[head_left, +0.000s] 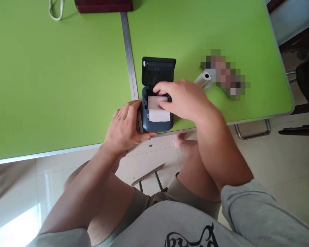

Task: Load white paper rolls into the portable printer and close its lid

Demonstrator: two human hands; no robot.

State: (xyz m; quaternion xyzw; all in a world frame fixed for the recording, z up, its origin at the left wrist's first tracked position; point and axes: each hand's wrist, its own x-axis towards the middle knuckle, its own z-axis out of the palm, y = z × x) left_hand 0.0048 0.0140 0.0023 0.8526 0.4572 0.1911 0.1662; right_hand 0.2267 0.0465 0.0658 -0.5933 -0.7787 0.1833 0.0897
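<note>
A small dark thermal receipt printer [158, 127] sits at the table's near edge with its black lid [158, 71] swung up and back. In its bay lies a white paper roll [157, 103], its loose end hanging forward over the printer's front. My left hand [126, 125] grips the printer's left side, thumb along its front edge. My right hand [181, 97] reaches in from the right, thumb and fingers bent at the right end of the roll; the fingertips are partly hidden inside the bay.
Right of the printer, another white paper roll [204, 79] lies beside a pixelated item [225, 73] on the green table [67, 82]. A metal strip [128, 48] crosses the tabletop. At the back are a dark red box [103, 5] and a white cord loop [56, 15].
</note>
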